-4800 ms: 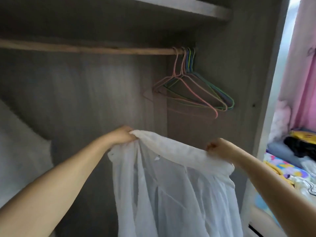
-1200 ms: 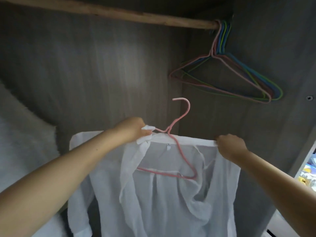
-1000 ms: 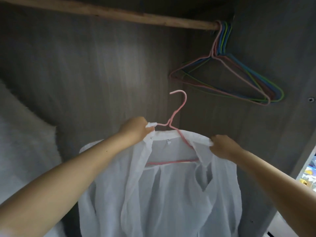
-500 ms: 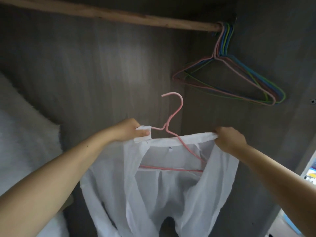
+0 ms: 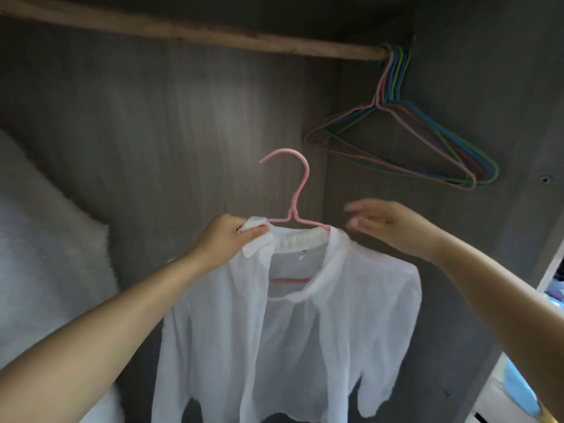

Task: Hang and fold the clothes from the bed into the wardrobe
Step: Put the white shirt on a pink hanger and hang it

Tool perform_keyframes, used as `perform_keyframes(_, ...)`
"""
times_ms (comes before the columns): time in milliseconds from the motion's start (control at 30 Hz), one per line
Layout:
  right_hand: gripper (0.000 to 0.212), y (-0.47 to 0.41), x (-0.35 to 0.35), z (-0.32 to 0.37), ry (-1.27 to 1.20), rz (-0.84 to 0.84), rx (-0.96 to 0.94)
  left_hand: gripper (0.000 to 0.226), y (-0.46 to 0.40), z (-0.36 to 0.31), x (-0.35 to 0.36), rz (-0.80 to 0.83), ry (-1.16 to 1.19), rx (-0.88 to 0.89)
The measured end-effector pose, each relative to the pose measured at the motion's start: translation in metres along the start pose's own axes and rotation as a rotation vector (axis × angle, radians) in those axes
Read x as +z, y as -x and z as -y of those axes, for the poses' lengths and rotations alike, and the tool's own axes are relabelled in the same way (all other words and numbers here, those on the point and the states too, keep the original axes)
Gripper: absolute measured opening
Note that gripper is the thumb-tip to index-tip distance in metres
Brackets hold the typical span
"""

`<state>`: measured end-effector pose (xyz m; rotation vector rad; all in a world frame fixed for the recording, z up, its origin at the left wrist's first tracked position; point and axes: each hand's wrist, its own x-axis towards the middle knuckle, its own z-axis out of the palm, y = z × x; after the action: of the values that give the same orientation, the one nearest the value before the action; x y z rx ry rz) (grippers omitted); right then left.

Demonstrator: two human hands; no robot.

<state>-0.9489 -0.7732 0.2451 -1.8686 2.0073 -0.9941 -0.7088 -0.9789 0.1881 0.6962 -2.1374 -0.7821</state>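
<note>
My left hand [image 5: 224,239] pinches the collar corner of the thin white gauzy shirt [image 5: 293,325] together with the left shoulder of the pink wire hanger [image 5: 294,206] it is draped over, so this hand alone carries the load. My right hand [image 5: 393,227] hovers just right of the collar with fingers spread and loose, gripping nothing — blurred, apparently apart from the cloth.

The shirt hangs below my hands, its long axis straight down, while the hanger's hook stands up between them with its open end curling left. The brown wooden wardrobe rail [image 5: 195,35] runs across well above the hook, tilting down to the right. I judge the coming move to be a lift — the hook must rise over the rail and drop onto it. The left hand is nearer the hook's stem. A bunch of bare coloured wire hangers [image 5: 406,141] occupies the rail's right end, so the free stretch lies left of them.
</note>
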Motion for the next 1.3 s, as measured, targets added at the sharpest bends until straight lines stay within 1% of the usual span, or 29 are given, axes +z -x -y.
perform_keyframes(33, 0.027, -0.002, -0.003, 0.003, 0.107, -0.040, -0.033, 0.043, 0.001, -0.004, -0.001, -0.011, 0.039, 0.004)
perform_keyframes(100, 0.019, -0.005, 0.002, 0.013, 0.282, 0.083, -0.100, 0.036, 0.002, -0.012, -0.002, -0.045, 0.093, 0.024)
perform_keyframes(133, 0.020, -0.006, 0.006, 0.018, 0.327, 0.115, -0.125, 0.036, 0.002, -0.015, -0.002, -0.069, 0.112, 0.037)
perform_keyframes(167, 0.026, -0.007, 0.009, 0.024, 0.327, 0.094, -0.141, 0.040, 0.003, -0.018, -0.002, -0.102, 0.116, 0.050)
perform_keyframes(233, 0.032, -0.014, 0.004, 0.036, 0.275, -0.025, -0.153, 0.046, 0.002, -0.017, -0.008, -0.178, 0.046, 0.086)
perform_keyframes(300, 0.026, -0.020, -0.003, 0.044, 0.164, -0.105, -0.122, 0.032, 0.002, -0.008, -0.016, -0.239, -0.098, 0.127)
perform_keyframes(367, 0.017, -0.023, -0.003, 0.051, -0.085, -0.090, -0.046, 0.018, 0.005, 0.002, -0.027, -0.332, -0.187, 0.106)
perform_keyframes(467, 0.017, -0.031, 0.013, 0.074, -0.474, 0.013, 0.055, 0.015, 0.006, 0.009, -0.043, -0.469, -0.161, -0.067)
perform_keyframes(500, 0.018, -0.036, 0.020, 0.086, -0.554, 0.049, 0.080, 0.018, 0.009, 0.005, -0.047, -0.467, -0.111, -0.119)
perform_keyframes(533, 0.020, -0.041, 0.026, 0.102, -0.599, 0.084, 0.085, 0.027, 0.012, -0.002, -0.050, -0.444, -0.037, -0.136)
perform_keyframes(600, 0.021, -0.054, 0.034, 0.141, -0.598, 0.109, 0.031, 0.038, 0.019, -0.026, -0.058, -0.411, 0.100, -0.089)
perform_keyframes(633, 0.020, -0.062, 0.037, 0.162, -0.558, 0.082, -0.010, 0.039, 0.021, -0.041, -0.066, -0.401, 0.146, -0.079)
perform_keyframes(700, 0.021, -0.077, 0.039, 0.204, -0.449, 0.012, -0.109, 0.042, 0.027, -0.073, -0.089, -0.374, 0.245, -0.115)
perform_keyframes(733, 0.024, -0.086, 0.040, 0.224, -0.421, -0.012, -0.156, 0.041, 0.035, -0.083, -0.104, -0.357, 0.308, -0.102)
perform_keyframes(767, 0.026, -0.094, 0.043, 0.243, -0.423, -0.028, -0.192, 0.040, 0.044, -0.094, -0.117, -0.376, 0.348, -0.075)
perform_keyframes(833, 0.027, -0.112, 0.053, 0.275, -0.508, -0.041, -0.252, 0.040, 0.065, -0.118, -0.137, -0.499, 0.298, -0.023)
perform_keyframes(900, 0.027, -0.128, 0.071, 0.302, -0.677, 0.012, -0.281, 0.045, 0.092, -0.138, -0.150, -0.660, 0.197, -0.028)
perform_keyframes(967, 0.023, -0.142, 0.095, 0.325, -0.769, 0.061, -0.282, 0.058, 0.119, -0.147, -0.165, -0.764, 0.103, -0.004)
perform_keyframes(1000, 0.024, -0.149, 0.109, 0.335, -0.775, 0.075, -0.281, 0.070, 0.127, -0.148, -0.173, -0.788, 0.058, -0.010)
perform_keyframes(1033, 0.025, -0.156, 0.122, 0.344, -0.778, 0.079, -0.280, 0.082, 0.133, -0.149, -0.181, -0.788, -0.011, -0.036)
perform_keyframes(1067, 0.026, -0.160, 0.135, 0.353, -0.786, 0.083, -0.276, 0.088, 0.139, -0.148, -0.188, -0.743, -0.082, -0.082)
perform_keyframes(1100, 0.026, -0.163, 0.148, 0.361, -0.797, 0.092, -0.267, 0.087, 0.143, -0.147, -0.192, -0.655, -0.148, -0.150)
perform_keyframes(1167, 0.026, -0.168, 0.172, 0.373, -0.795, 0.115, -0.217, 0.077, 0.151, -0.138, -0.195, -0.433, -0.248, -0.286)
perform_keyframes(1200, 0.027, -0.169, 0.182, 0.377, -0.794, 0.157, -0.184, 0.073, 0.155, -0.133, -0.196, -0.364, -0.301, -0.337)
perform_keyframes(1267, 0.028, -0.166, 0.199, 0.385, -0.800, 0.303, -0.141, 0.067, 0.163, -0.124, -0.196, -0.356, -0.485, -0.471)
perform_keyframes(1300, 0.029, -0.163, 0.205, 0.388, -0.817, 0.361, -0.134, 0.070, 0.168, -0.124, -0.196, -0.363, -0.585, -0.551)
